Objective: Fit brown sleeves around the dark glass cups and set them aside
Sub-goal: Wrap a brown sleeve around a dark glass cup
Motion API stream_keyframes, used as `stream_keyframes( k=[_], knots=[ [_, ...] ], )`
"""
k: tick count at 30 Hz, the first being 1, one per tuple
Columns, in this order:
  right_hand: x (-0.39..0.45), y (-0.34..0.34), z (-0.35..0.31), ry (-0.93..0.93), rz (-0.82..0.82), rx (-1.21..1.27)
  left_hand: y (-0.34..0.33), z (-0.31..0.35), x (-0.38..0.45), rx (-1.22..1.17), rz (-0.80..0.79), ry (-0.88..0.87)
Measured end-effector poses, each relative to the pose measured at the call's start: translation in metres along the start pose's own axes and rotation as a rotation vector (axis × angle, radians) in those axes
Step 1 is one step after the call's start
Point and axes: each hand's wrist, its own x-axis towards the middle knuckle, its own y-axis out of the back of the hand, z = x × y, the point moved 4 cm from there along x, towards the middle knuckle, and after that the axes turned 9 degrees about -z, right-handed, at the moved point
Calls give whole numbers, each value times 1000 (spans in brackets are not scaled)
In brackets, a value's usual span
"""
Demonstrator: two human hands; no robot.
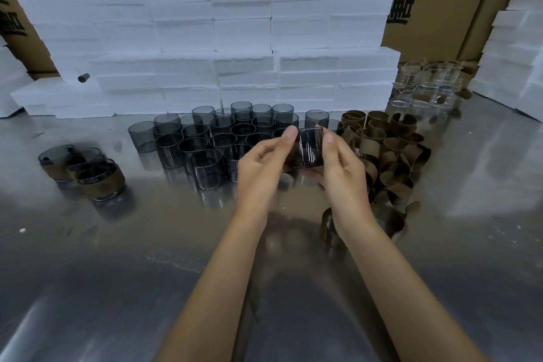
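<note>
White foam blocks (205,47) line the far edge of the shiny metal table (117,273). Above its middle, left hand (258,167) and right hand (342,167) pinch one dark glass cup (307,148); I would hold it steady while its brown sleeve slides on evenly.

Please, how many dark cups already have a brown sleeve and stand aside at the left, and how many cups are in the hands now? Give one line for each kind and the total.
Sleeved cups set aside at the left: 3
Cup held between left hand and right hand, the held cup: 1
Total: 4
</note>
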Motion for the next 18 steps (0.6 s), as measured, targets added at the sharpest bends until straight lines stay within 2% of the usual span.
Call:
stream_keyframes(
  k=[3, 5, 11, 14, 18],
  knots=[
    [0, 0, -2, 40, 25, -75, -2, -2, 1, 0, -38, 34],
    [-1, -4, -1, 0, -1, -63, -1, -5, 2, -17, -66, 59],
    [-3, -20, 4, -317, -223, 260, -11, -5, -2, -41, -263, 111],
    [-3, -20, -1, -321, -258, 281, -9, -4, -2, 4, -265, 96],
    [-2, -18, -1, -288, -210, 303, -9, -4, -1, 44, -243, 96]
  ],
)
